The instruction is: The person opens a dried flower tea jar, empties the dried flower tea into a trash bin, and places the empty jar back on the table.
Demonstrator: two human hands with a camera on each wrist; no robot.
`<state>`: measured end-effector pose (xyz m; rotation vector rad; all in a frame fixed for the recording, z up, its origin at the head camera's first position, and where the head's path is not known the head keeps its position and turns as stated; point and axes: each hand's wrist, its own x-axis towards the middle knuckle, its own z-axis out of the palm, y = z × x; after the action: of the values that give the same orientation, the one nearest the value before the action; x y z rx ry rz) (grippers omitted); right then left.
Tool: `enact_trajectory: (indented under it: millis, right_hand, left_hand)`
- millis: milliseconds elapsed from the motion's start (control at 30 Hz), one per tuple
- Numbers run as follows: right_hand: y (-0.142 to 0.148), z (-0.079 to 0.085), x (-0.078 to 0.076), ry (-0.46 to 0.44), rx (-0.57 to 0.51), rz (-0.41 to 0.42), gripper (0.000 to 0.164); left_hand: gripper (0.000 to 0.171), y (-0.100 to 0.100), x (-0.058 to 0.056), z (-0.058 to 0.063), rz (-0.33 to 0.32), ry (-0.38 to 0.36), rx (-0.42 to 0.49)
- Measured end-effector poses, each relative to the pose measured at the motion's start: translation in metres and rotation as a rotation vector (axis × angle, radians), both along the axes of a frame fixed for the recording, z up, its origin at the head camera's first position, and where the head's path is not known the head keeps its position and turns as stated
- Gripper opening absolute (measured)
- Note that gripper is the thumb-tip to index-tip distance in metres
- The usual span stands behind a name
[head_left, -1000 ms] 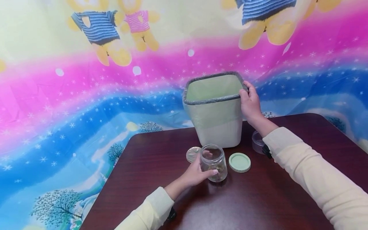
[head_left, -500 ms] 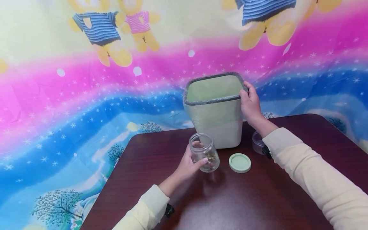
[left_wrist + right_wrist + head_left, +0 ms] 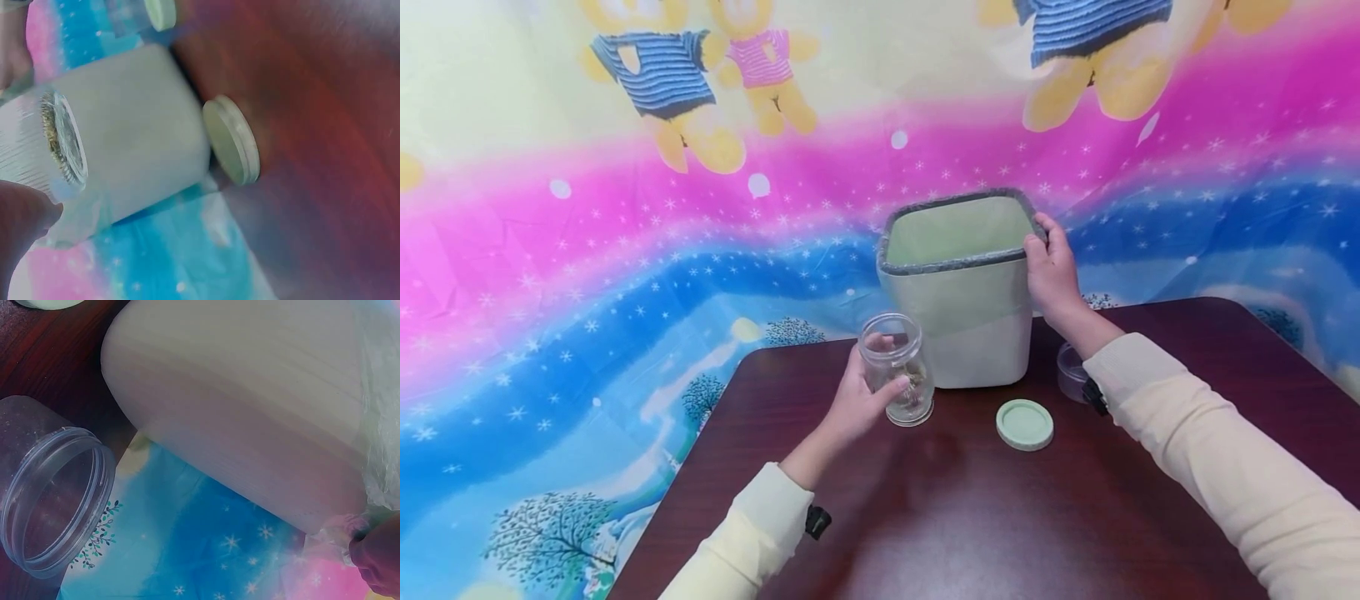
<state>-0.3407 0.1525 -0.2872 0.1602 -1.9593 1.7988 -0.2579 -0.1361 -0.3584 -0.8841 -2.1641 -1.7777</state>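
In the head view my left hand (image 3: 852,402) grips a clear jar (image 3: 917,354) without a lid, thumb across its front. Small brownish bits show low inside the jar, also seen through its base in the left wrist view. The jar is held in front of the lower left of a whitish waste bin (image 3: 973,346), overlapping a silvery lid (image 3: 919,418) on the table. My right hand (image 3: 1052,275) holds the bin's right rim, thumb at the near side. A pale green bin liner (image 3: 958,229) lines the bin, under a grey rim band.
A light green lid (image 3: 1025,424) lies on the dark wooden table (image 3: 985,517), right of the jar. Beyond it, a second clear container (image 3: 56,494) stands partly behind my right forearm. A patterned cloth backdrop (image 3: 820,192) hangs behind the table.
My left hand has lifted the jar and carried it left and farther from me, now overlapping the silvery lid. My right hand stays on the bin's rim.
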Motion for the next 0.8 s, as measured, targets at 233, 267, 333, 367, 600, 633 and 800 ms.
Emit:
enact_trajectory:
  millis: [233, 267, 333, 367, 600, 633, 800]
  right_hand:
    - [0.001, 0.000, 0.000, 0.003, -0.018, 0.007, 0.055]
    - [0.001, 0.000, 0.000, 0.000, -0.018, 0.008, 0.055]
    - [0.001, 0.000, 0.001, -0.007, -0.017, 0.011, 0.056]
    - [0.002, 0.000, 0.001, -0.012, -0.015, 0.014, 0.056]
    - [0.001, 0.002, 0.003, -0.025, -0.002, 0.018, 0.057]
    - [0.001, 0.003, 0.002, -0.024, -0.001, 0.016, 0.057]
    - [0.001, 0.003, 0.001, -0.021, 0.003, 0.005, 0.057]
  left_hand:
    - [0.073, -0.004, 0.000, 0.037, 0.136, -0.056, -0.017]
    - [0.072, -0.003, 0.003, 0.045, 0.162, -0.052, -0.026]
    - [0.071, -0.002, 0.008, 0.061, 0.212, -0.043, -0.044]
    - [0.070, -0.002, 0.010, 0.068, 0.240, -0.036, -0.055]
    - [0.071, -0.005, 0.007, 0.100, 0.317, -0.015, -0.054]
    - [0.072, -0.006, 0.005, 0.103, 0.316, -0.012, -0.046]
    - [0.076, -0.014, -0.022, 0.106, 0.335, -0.001, -0.017]
